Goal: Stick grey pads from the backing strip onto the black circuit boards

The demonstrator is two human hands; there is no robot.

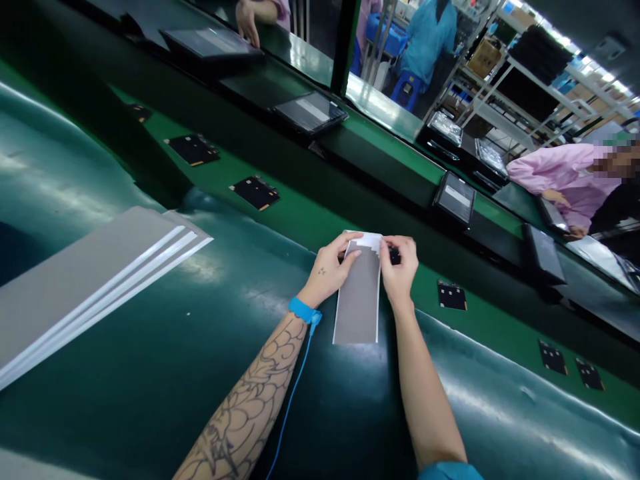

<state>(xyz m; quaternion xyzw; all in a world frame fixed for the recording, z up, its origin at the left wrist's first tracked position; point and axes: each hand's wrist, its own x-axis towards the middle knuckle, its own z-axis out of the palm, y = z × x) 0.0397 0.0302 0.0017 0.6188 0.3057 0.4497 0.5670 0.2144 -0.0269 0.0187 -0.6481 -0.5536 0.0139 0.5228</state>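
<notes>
I hold a narrow grey strip [357,297] with a white backing upright over the dark green mat [150,373]. My left hand [327,270] pinches its top left corner, fingers curled. A blue wrist strap [303,310] with a blue cord sits on that wrist. My right hand [399,267] pinches the top right corner, where the white backing [367,240] shows peeled away. Under my right fingers a small black part [394,255] is partly hidden.
A stack of long grey strips [80,287] lies at the left. Small black square boards [256,191] ride the green conveyor [310,220] beyond. Dark tablets [310,112] lie across it. A person in pink [565,177] works at the far right.
</notes>
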